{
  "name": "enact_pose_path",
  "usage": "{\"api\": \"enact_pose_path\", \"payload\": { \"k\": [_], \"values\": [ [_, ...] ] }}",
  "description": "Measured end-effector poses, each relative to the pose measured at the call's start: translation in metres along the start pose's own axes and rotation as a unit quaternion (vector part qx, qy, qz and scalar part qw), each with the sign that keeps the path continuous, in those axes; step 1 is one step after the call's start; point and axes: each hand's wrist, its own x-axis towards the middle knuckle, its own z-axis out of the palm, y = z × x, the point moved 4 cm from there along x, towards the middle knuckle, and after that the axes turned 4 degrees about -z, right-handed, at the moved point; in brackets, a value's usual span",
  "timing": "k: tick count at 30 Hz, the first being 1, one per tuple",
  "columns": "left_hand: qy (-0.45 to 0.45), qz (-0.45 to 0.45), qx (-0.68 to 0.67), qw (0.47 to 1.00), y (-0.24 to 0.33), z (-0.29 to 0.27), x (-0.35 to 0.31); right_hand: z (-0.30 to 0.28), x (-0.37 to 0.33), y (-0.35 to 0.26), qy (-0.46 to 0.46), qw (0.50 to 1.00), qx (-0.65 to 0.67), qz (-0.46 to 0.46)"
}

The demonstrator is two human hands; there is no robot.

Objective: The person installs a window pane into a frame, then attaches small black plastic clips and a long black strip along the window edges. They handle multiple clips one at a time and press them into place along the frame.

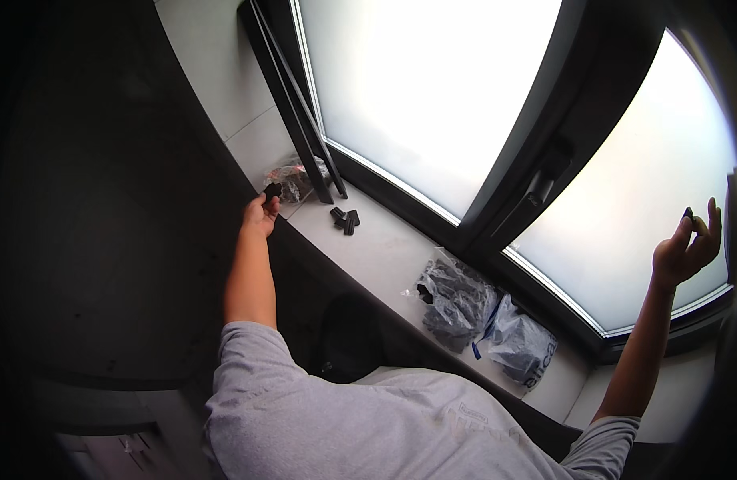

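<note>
Left hand pinches a small black clip over the sill, right hand half-open with another black piece at fingertips; parts look light, rigid, best gripped by edges.

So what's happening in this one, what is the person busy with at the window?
A person in a grey t-shirt stands at a white windowsill with both arms spread wide. The left hand pinches a small black plastic piece beside a clear plastic bag of dark parts. The right hand, raised near the frosted window pane, holds another small dark piece at its fingertips. A few loose black pieces and two more filled bags lie on the sill.
</note>
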Motion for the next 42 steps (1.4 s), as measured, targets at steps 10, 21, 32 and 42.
{"api": "enact_pose_path", "payload": {
  "k": [10, 21, 32, 42],
  "values": [
    [-0.268, -0.045, 0.251, 0.929, -0.123, 0.100, -0.233, -0.004, 0.007, -0.004, 0.000, 0.999, 0.011, 0.047],
    [-0.261, 0.030, 0.479, 0.837, -0.180, 0.136, -0.252, -0.011, 0.022, -0.008, 0.030, 0.998, 0.014, 0.051],
    [-0.234, 0.024, 0.406, 0.883, -0.171, 0.116, -0.239, -0.006, 0.018, -0.005, 0.054, 0.981, 0.114, 0.150],
    [-0.257, 0.005, 0.334, 0.907, -0.168, 0.111, -0.236, -0.002, 0.008, -0.005, 0.046, 0.972, 0.140, 0.182]
  ]
}}
